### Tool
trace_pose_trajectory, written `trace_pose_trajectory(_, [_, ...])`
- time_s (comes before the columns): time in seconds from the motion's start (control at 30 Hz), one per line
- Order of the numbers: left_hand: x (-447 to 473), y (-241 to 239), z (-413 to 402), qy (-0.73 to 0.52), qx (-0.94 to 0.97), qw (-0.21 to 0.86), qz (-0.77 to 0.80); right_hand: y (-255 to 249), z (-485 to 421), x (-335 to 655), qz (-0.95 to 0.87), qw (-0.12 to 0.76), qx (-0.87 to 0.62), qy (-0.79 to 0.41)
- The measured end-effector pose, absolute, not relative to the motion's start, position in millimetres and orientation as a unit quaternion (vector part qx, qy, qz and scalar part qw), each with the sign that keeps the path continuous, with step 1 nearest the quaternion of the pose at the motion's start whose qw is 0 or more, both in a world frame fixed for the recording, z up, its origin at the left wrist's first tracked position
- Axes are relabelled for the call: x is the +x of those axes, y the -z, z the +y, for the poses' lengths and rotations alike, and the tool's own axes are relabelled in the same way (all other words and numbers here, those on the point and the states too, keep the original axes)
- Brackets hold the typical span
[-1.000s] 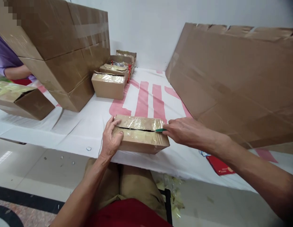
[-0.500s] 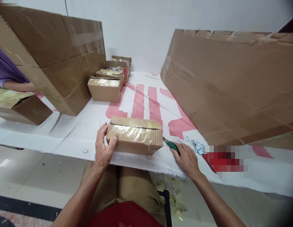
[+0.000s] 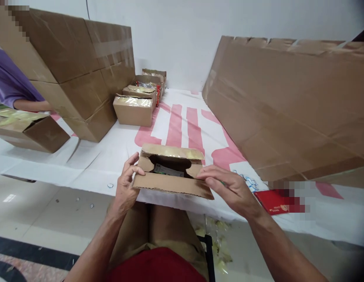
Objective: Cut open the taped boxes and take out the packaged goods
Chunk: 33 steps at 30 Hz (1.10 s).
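Note:
A small cardboard box with shiny tape on its flaps lies at the table's near edge. Its top flaps are spread apart and something dark shows inside. My left hand pinches the left end of the near flap. My right hand grips the right end of that flap with its fingers closed. A bit of green shows under my right fingers; I cannot make out what it is.
Large taped cartons stand at the back left, with several small boxes beside them. A flattened cardboard sheet leans at the right. A red packet lies on the white cloth. Another person's purple sleeve shows far left.
The box was cut along its taped seam with a green cutter, the cutter was lowered to the table, and now both hands have pulled the flaps open.

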State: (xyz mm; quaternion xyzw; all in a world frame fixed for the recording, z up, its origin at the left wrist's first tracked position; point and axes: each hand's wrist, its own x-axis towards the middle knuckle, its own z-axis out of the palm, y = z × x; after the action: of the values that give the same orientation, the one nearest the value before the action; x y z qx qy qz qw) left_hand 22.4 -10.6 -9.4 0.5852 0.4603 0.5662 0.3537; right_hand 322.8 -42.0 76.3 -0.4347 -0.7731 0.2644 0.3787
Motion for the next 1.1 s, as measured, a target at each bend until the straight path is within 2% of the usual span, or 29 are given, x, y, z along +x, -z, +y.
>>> trace_pose_trajectory(0.2, [16, 7, -6, -0.571, 0.619, 0.342, 0.418, -96, -7, 289, -0.866, 0.124, -0.469, -0.122])
trace_pose_trajectory(0.33, [8, 9, -6, -0.568, 0.629, 0.352, 0.396, -91, 26, 279, -0.858, 0.075, -0.507, -0.040])
trace_pose_trajectory(0.43, [7, 13, -7, -0.572, 0.626, 0.358, 0.390, -87, 46, 280, -0.872, 0.041, -0.486, -0.027])
trace_pose_trajectory(0.53, [13, 17, -9, -0.583, 0.614, 0.358, 0.393, -93, 54, 276, -0.878, 0.049, -0.475, -0.002])
trace_pose_trajectory(0.6, [17, 19, -10, -0.597, 0.605, 0.353, 0.391, -99, 55, 266, -0.887, 0.020, -0.460, -0.032])
trace_pose_trajectory(0.73, [22, 22, -13, -0.612, 0.597, 0.344, 0.388, -95, 63, 233, -0.873, -0.207, -0.424, -0.124])
trace_pose_trajectory(0.8, [24, 27, -14, -0.609, 0.597, 0.347, 0.391, -83, 69, 219, -0.853, -0.279, -0.423, -0.123])
trace_pose_trajectory(0.97, [26, 59, -6, -0.604, 0.559, 0.362, 0.436, -73, 75, 209, -0.858, -0.279, -0.418, -0.104])
trace_pose_trajectory(1.1, [32, 80, 12, -0.539, 0.559, 0.428, 0.463, -99, 66, 213, -0.866, -0.207, -0.448, -0.082])
